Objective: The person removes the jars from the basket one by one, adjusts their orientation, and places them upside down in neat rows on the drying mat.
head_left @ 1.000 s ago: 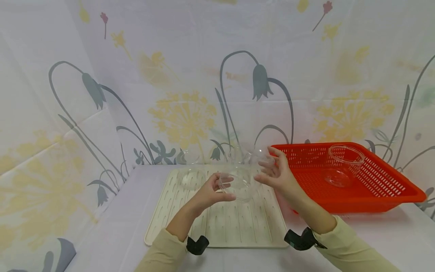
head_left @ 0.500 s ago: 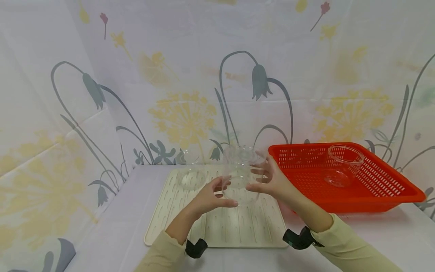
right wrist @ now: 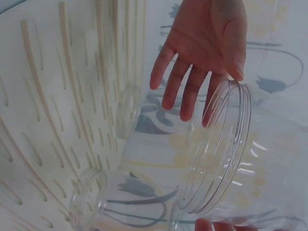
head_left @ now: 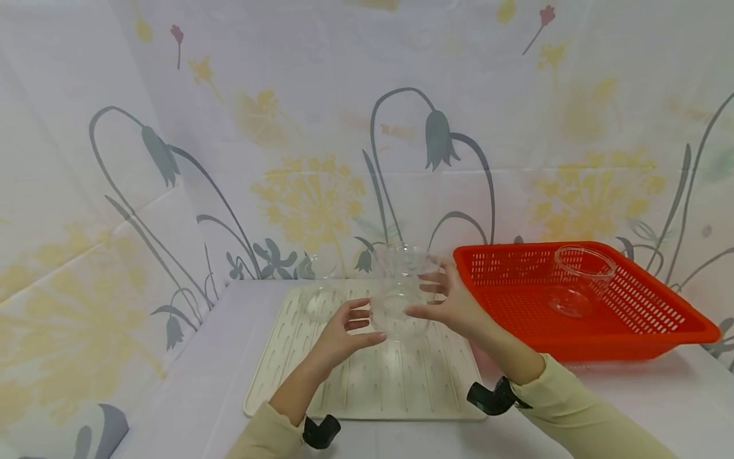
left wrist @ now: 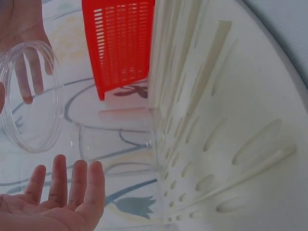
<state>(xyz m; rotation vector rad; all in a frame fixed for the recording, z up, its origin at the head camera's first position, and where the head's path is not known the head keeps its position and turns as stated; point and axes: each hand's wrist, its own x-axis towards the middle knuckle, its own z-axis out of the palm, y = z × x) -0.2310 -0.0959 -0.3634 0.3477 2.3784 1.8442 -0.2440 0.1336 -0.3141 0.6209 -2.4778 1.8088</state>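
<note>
A clear plastic jar (right wrist: 260, 163), with a threaded mouth facing down, hangs above the cream draining tray (head_left: 367, 395). My right hand (head_left: 455, 306) curls round its right side; in the right wrist view a few fingertips (right wrist: 224, 225) show at the jar's edge. Straight and spread, the fingers of my left hand (head_left: 338, 335) lie beside the jar's left side, with the thumb close to the rim. Whether that thumb touches it I cannot tell. Under and behind the held jar, another clear jar (left wrist: 115, 149) stands on the tray. A further clear jar (head_left: 322, 299) stands at the tray's back left.
To the right sits a red perforated basket (head_left: 631, 347) with one clear jar (head_left: 579, 284) inside. Flower-printed cloth (head_left: 321, 127) hangs behind the tray. The white table (head_left: 195, 395) extends on both sides of it.
The jar has gone from tilted to upright, mouth down, between the hands. My left fingers have loosened from it and drawn slightly left, while the right hand has moved left around it.
</note>
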